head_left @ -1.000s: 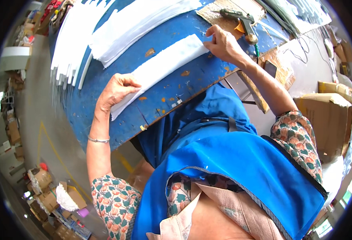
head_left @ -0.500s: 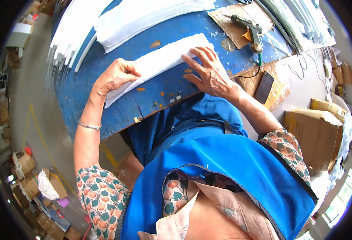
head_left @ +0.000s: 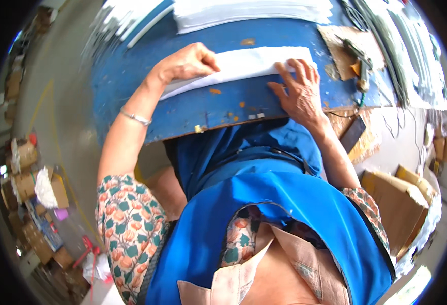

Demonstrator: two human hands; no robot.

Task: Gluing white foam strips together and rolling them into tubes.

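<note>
A long white sheet (head_left: 243, 65) lies flat on the blue worktable (head_left: 223, 107), close to its near edge. My left hand (head_left: 187, 62) rests on the sheet's left end, fingers curled over it. My right hand (head_left: 298, 90) presses on the sheet's right end with fingers spread flat. Both hands hold the sheet down against the table.
A stack of white sheets (head_left: 254, 11) lies farther back on the table. A glue gun (head_left: 361, 57) sits on a brown cardboard patch to the right. A dark phone (head_left: 353, 133) lies below it. Cardboard boxes (head_left: 398, 201) stand at the right, clutter at the left floor.
My right hand has come from the glue gun area at the far right onto the sheet's right end. The left hand stayed on the left end.
</note>
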